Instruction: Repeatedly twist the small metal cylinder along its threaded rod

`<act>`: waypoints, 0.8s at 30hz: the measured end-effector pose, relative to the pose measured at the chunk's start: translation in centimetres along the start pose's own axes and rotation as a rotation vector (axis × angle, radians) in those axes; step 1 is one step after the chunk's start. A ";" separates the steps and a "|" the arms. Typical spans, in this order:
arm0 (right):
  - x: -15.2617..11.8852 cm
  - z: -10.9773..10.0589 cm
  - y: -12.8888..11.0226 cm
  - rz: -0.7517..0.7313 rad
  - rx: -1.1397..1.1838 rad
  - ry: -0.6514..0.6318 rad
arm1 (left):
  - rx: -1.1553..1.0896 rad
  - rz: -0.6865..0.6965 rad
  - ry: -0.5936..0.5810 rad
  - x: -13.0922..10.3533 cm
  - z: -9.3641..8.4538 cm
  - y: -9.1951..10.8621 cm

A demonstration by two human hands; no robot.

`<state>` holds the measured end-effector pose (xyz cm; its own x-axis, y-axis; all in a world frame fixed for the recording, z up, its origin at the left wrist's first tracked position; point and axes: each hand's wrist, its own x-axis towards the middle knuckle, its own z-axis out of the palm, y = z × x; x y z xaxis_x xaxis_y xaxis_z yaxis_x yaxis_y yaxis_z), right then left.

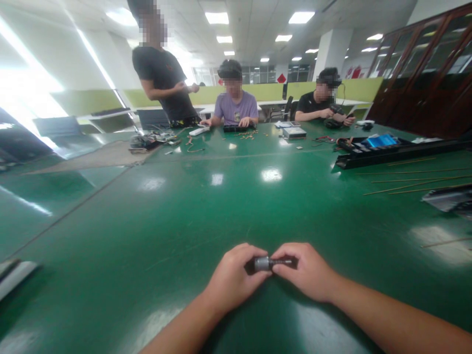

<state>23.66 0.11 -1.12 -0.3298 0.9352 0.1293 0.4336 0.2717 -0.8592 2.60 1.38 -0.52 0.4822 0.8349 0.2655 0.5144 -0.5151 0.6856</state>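
Close to me over the green table, my left hand [233, 275] is closed around a small silver cylinder [262, 264], which looks like a little motor. Its dark left end sits partly within the curl of my fingers. A thin dark rod [283, 262] with a ridged look and a bright tip lies in line with the cylinder, to its right. My right hand [311, 273] pinches the rod where it meets the cylinder, thumb and forefinger nearly touching my left fingertips. Whether the two parts are joined is hidden by my fingers.
The green table [191, 206] spreads out ahead. At right lie several thin brass-coloured rods [413, 180] and a long black rail [391, 156]. Tangled parts [147, 141] sit far left; a grey box [294, 132] stands farther back. Three people are across the table.
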 end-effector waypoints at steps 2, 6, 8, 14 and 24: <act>0.0 -0.1 -0.1 -0.002 -0.002 -0.001 | -0.001 0.003 -0.001 0.0 0.0 0.0; -0.1 -0.1 -0.2 -0.004 -0.003 -0.005 | 0.003 0.004 0.005 0.0 0.0 0.1; -0.1 -0.1 -0.2 -0.004 -0.006 -0.003 | 0.005 0.003 0.009 0.0 0.0 0.1; -0.1 0.1 0.1 -0.015 -0.012 0.011 | -0.007 0.016 0.007 -0.1 0.0 0.1; 0.0 0.0 0.0 -0.003 -0.005 0.007 | 0.005 0.030 0.015 0.0 -0.1 0.2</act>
<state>23.63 0.13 -1.14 -0.3246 0.9361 0.1351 0.4367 0.2751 -0.8565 2.64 1.30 -0.32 0.4864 0.8221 0.2959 0.5033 -0.5404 0.6743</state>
